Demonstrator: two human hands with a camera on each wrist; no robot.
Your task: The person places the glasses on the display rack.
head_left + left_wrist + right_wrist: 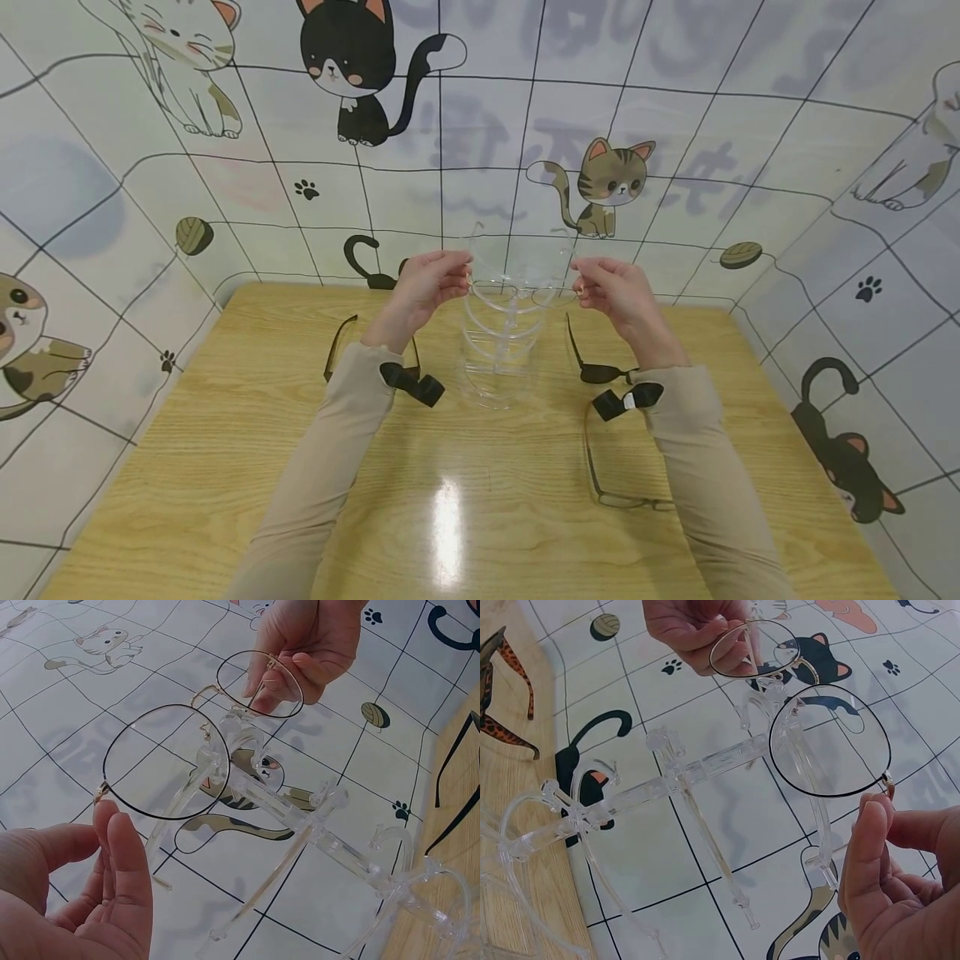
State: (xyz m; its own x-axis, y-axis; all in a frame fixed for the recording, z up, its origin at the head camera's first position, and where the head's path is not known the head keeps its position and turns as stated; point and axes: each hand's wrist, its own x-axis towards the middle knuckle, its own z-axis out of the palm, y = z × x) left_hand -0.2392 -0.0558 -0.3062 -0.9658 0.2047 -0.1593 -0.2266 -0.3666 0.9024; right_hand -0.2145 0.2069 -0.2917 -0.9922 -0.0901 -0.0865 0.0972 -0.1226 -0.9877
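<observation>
Both hands hold one pair of thin round-rimmed eyeglasses (517,292) at the top of a clear plastic display stand (501,358). My left hand (426,287) pinches the glasses at one hinge, and my right hand (618,293) pinches the opposite hinge. In the left wrist view the dark rim with gold bridge (206,694) overlaps the stand's top arm. Fingertips of the left hand (105,885) lie right at the hinge. From the right wrist, the right hand (904,877) shows thumb and fingers at the other hinge.
Glasses with dark temples (339,346) lie left of the stand, partly behind the left forearm. Black sunglasses (600,372) and thin-framed glasses (622,501) lie to the right, near the right forearm. Behind the wooden table (405,500) rises a cat-patterned sheet (480,125).
</observation>
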